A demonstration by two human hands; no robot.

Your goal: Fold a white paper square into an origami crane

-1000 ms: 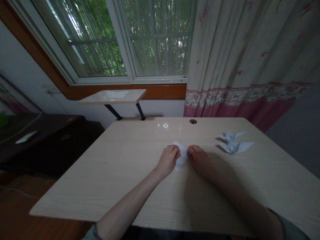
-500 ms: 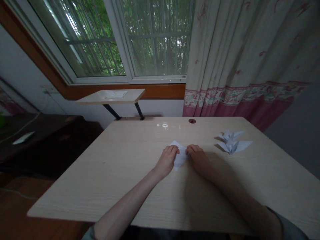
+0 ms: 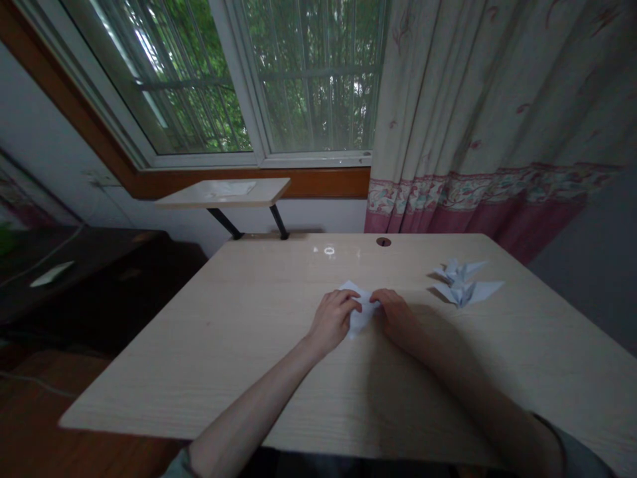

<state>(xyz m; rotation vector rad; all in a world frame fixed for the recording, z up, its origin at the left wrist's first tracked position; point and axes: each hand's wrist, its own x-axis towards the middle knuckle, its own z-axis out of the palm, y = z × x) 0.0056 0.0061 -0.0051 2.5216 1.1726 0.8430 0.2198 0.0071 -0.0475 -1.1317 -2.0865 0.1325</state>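
A small white folded paper [image 3: 360,320] lies on the pale wooden desk [image 3: 239,372], one corner pointing away from me. My left hand [image 3: 332,318] grips its left side, with the thumb and a forefinger reaching over the top surface. On the opposite side, my right hand [image 3: 397,317] pinches the right edge between curled fingers. Part of the paper is hidden under both hands. To the right of my right hand stand two white origami cranes, the nearer crane [image 3: 462,293] partly overlapping the farther crane [image 3: 454,269].
A small raised shelf [image 3: 189,194] on black legs stands at the desk's back left, with white paper [image 3: 233,188] on it. A round cable hole [image 3: 383,242] sits near the back edge. A dark low cabinet [image 3: 99,265] is at left; a curtain [image 3: 448,133] hangs behind.
The fingers of my left hand have shifted slightly right over the paper, and its thumb and forefinger have spread a little. My right hand has stayed nearly still at the right edge.
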